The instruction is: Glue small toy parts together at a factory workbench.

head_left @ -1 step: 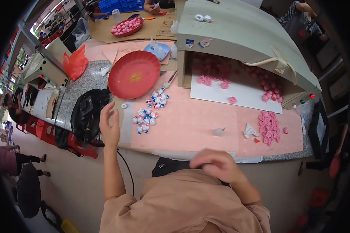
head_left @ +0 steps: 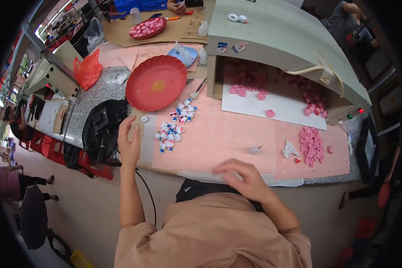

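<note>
My left hand (head_left: 129, 143) is raised by the table's left front edge, fingers apart and holding nothing. Nearest to it are a small white ring-shaped roll (head_left: 144, 119) and a cluster of small white, blue and red figurines (head_left: 169, 135). My right hand (head_left: 244, 178) hovers over the front edge with its fingers stretched out and nothing visible in them. Beyond that hand, a small translucent squeeze bottle (head_left: 254, 150) lies on the pink table cover (head_left: 210, 143). A pile of pink bow-like pieces (head_left: 311, 146) sits to the right, beside a crumpled white tissue (head_left: 290, 149).
A large red scalloped tray (head_left: 140, 87) stands at the back left. A grey-green box-shaped machine (head_left: 277, 40) holds pink pieces on a white board (head_left: 245, 107). Behind are a blue plate (head_left: 193, 52) of bottles and a red basket (head_left: 149, 35). A black bag (head_left: 94, 138) lies left.
My right hand has shifted slightly left and away from my body, its fingers now straighter. The left hand is nearly unchanged; the whole view has shifted slightly.
</note>
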The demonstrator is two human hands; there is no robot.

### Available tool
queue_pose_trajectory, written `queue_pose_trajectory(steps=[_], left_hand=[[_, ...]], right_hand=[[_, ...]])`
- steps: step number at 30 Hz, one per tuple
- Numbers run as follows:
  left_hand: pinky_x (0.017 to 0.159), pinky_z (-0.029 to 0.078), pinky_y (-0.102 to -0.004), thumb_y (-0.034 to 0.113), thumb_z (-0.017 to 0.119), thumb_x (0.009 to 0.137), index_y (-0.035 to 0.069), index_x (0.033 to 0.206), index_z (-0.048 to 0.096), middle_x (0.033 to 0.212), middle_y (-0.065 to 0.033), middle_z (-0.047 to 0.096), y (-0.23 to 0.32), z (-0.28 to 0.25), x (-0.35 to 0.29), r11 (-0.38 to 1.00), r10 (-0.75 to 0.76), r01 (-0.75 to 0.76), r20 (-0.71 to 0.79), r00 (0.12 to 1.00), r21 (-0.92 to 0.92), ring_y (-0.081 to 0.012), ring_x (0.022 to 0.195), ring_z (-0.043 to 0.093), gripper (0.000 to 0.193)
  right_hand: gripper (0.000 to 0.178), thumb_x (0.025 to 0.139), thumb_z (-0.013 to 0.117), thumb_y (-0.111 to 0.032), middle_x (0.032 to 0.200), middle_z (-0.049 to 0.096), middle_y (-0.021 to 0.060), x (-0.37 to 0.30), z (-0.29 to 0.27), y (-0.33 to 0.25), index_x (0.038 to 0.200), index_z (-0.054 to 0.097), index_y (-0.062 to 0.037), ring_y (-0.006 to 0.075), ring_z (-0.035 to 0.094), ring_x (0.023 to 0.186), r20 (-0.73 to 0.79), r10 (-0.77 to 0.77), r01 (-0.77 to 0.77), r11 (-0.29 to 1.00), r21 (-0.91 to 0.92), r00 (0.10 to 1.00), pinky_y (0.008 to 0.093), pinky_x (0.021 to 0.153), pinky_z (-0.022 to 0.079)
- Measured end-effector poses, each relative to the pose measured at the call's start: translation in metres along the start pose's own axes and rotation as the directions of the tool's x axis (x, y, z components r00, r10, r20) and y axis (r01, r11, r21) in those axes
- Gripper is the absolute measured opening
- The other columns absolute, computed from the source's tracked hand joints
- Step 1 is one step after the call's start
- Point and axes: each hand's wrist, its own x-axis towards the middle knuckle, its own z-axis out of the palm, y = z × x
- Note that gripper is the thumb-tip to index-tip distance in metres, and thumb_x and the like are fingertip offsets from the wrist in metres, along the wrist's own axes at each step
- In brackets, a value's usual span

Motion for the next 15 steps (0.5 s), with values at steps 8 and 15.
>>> queue_pose_trajectory(steps=[8, 15], left_hand=[[0.103, 0.038, -0.0369, 0.012, 0.056, 0.092, 0.001, 0.118, 0.058, 0.128, -0.0186, 0.053, -0.06, 0.014, 0.006, 0.996, 0.043, -0.061, 0.27, 0.962, 0.059, -0.0335, 0.121, 0.051, 0.028], [0.105, 0.035, -0.0388, 0.016, 0.052, 0.095, 0.003, 0.124, 0.056, 0.13, -0.0172, 0.05, -0.068, 0.034, 0.0, 0.998, 0.053, -0.067, 0.392, 0.919, 0.022, -0.0318, 0.123, 0.046, 0.032]], right_hand=[[0.076, 0.081, 0.075, -0.028, 0.141, 0.041, 0.02, 0.1, 0.07, 0.097, 0.142, 0.038, -0.0034, 0.0356, 0.039, 0.131, 0.012, -0.192, 0.175, 0.862, -0.475, 0.981, 0.0423, 0.109, 0.034], [0.115, 0.061, 0.082, -0.048, 0.148, 0.025, 0.0303, 0.116, 0.108, 0.132, 0.149, 0.022, -0.0024, 0.0457, 0.029, 0.136, 0.044, -0.239, 0.209, 0.728, -0.653, 0.97, 0.049, 0.113, 0.025]])
